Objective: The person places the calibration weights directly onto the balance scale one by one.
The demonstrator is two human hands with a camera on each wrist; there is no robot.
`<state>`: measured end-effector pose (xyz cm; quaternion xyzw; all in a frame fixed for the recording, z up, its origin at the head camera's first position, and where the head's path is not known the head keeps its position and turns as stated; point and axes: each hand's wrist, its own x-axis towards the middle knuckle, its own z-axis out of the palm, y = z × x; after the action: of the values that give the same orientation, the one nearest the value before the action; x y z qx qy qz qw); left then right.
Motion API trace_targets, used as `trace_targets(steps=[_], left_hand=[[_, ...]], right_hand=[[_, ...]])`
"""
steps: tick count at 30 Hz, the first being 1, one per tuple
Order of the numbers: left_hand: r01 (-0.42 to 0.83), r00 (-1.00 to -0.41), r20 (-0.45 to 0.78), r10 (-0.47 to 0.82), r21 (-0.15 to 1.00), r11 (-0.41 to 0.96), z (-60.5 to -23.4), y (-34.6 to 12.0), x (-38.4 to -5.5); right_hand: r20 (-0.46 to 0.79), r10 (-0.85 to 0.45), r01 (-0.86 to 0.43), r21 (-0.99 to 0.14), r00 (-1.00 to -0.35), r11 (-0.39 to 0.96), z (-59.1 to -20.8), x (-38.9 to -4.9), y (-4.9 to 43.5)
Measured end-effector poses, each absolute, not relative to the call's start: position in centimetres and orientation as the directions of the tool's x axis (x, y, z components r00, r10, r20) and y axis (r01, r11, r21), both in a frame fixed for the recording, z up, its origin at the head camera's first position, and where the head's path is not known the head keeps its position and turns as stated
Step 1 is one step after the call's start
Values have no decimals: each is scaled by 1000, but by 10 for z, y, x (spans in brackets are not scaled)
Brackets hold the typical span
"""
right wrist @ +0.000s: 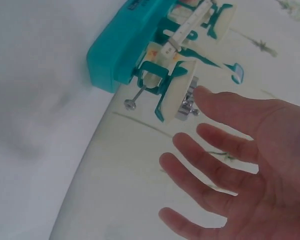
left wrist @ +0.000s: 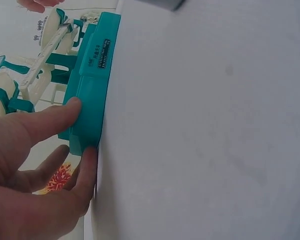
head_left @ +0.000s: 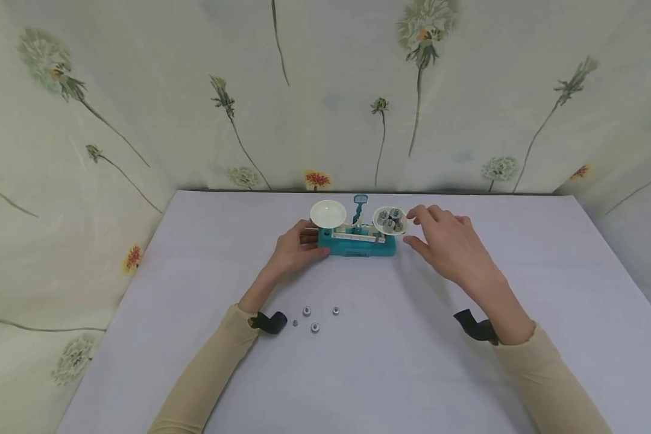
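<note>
A small teal balance scale [head_left: 358,247] stands toward the back of the table. Its left pan [head_left: 328,214] holds nothing; several metal weights [head_left: 390,222] crowd the right pan [head_left: 377,220]. My left hand [head_left: 295,250] holds the left end of the base, thumb on its front face and fingers round the end, as the left wrist view shows by the teal base [left wrist: 90,80]. Beside the right pan hovers my right hand [head_left: 450,244], fingers spread and slightly bent, holding nothing. In the right wrist view its thumb [right wrist: 230,107] appears close to the weights; contact is unclear.
Several small loose weights [head_left: 307,311] lie on the white table [head_left: 390,374] in front of the scale, near the left wrist. Behind the table's far edge hangs a floral backdrop [head_left: 325,90]. Black straps [head_left: 474,328] circle both wrists.
</note>
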<state>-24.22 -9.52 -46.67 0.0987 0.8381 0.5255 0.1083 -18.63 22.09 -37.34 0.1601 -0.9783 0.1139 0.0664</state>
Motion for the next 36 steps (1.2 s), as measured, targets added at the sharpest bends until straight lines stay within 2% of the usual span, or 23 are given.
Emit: trace_targets(steps=[10, 22, 36], left_hand=[[89, -960, -41, 279, 895, 437, -465, -95, -239], [62, -965, -76, 251, 864, 500, -455, -97, -226], [121, -972, -25, 233, 796, 593, -444, -99, -203]], right_hand=[[154, -293, -320, -200, -944, 926, -377, -185, 229], [93, -269, -283, -225, -959, 932, -382, -185, 235], [30, -293, -280, -394, -956, 875, -394, -195, 242]])
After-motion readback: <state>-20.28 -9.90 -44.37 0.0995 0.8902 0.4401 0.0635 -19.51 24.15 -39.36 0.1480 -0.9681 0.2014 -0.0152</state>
